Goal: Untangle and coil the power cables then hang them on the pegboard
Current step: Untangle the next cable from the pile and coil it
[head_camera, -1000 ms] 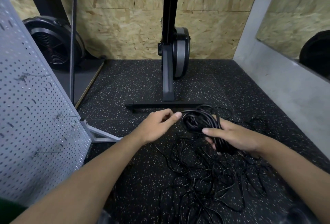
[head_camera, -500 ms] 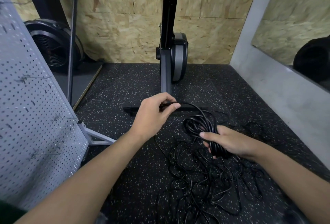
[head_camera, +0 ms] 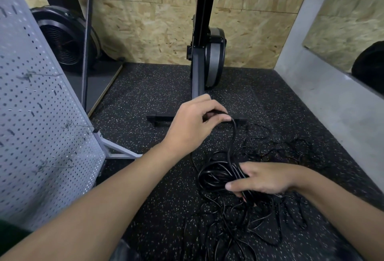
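Cable strand (head_camera: pixel 232 144) now rises clear of coil (head_camera: pixel 216 174), pinched by left hand (head_camera: pixel 193 124); right hand (head_camera: pixel 266 179) grips coil, so nxt loop due.

gym corner | speckled rubber floor (head_camera: pixel 158 86) | exercise machine (head_camera: pixel 205 57) | OSB walls (head_camera: pixel 145 27)

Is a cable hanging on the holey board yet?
No, the hooks on the pegboard are bare; the cables are in the left hand and right hand.
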`<action>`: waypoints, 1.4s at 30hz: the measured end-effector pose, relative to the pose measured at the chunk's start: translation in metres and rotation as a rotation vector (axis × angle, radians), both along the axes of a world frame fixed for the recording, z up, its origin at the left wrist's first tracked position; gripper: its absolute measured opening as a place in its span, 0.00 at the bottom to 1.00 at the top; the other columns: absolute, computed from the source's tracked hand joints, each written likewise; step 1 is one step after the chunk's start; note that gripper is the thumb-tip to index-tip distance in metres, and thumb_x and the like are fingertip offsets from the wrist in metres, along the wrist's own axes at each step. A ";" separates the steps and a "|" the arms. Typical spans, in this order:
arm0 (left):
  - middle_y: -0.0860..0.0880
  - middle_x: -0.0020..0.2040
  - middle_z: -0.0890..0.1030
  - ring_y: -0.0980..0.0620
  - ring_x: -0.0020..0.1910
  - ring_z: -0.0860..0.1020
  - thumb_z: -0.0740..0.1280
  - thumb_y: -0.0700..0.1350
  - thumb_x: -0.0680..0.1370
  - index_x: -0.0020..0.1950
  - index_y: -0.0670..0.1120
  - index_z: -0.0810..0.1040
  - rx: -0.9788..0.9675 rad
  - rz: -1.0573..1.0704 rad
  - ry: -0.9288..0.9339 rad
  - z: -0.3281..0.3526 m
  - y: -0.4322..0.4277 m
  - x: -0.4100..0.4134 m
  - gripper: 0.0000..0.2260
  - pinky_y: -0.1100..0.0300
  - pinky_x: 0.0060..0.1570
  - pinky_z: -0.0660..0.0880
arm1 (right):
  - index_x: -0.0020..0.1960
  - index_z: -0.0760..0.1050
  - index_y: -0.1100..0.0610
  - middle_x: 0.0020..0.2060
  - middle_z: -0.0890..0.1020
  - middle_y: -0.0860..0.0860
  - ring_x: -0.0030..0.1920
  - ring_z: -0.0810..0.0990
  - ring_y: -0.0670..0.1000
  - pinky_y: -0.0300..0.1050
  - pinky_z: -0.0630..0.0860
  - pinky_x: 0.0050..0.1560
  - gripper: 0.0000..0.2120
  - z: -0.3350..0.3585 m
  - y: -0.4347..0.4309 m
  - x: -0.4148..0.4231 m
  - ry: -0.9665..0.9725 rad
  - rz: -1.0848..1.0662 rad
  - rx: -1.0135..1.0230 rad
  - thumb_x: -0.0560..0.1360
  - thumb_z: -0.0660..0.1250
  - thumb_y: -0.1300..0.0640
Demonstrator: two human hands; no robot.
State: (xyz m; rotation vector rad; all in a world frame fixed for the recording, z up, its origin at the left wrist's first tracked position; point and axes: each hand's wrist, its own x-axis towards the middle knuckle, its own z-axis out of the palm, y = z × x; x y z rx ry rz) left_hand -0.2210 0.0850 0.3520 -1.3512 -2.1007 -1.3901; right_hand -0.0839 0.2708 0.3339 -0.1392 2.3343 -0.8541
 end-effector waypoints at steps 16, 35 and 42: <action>0.49 0.38 0.85 0.56 0.38 0.79 0.82 0.53 0.69 0.44 0.44 0.86 -0.474 -0.121 -0.798 -0.043 -0.001 -0.029 0.15 0.60 0.45 0.78 | 0.71 0.67 0.36 0.65 0.72 0.31 0.67 0.67 0.34 0.41 0.69 0.70 0.21 0.027 -0.020 0.027 0.355 0.088 0.271 0.80 0.65 0.36; 0.53 0.45 0.87 0.59 0.43 0.82 0.72 0.44 0.82 0.52 0.46 0.85 -0.409 -0.152 -0.898 -0.061 0.020 0.013 0.03 0.65 0.47 0.79 | 0.76 0.63 0.43 0.56 0.84 0.48 0.47 0.85 0.50 0.43 0.81 0.53 0.31 0.013 0.011 0.015 0.652 -0.498 0.083 0.78 0.74 0.45; 0.44 0.50 0.84 0.44 0.47 0.83 0.62 0.48 0.86 0.58 0.46 0.72 -0.482 0.056 -0.558 -0.055 0.040 0.060 0.06 0.52 0.46 0.77 | 0.77 0.63 0.49 0.64 0.81 0.49 0.63 0.80 0.53 0.58 0.77 0.63 0.29 -0.002 0.021 -0.010 0.790 -0.586 0.307 0.81 0.67 0.41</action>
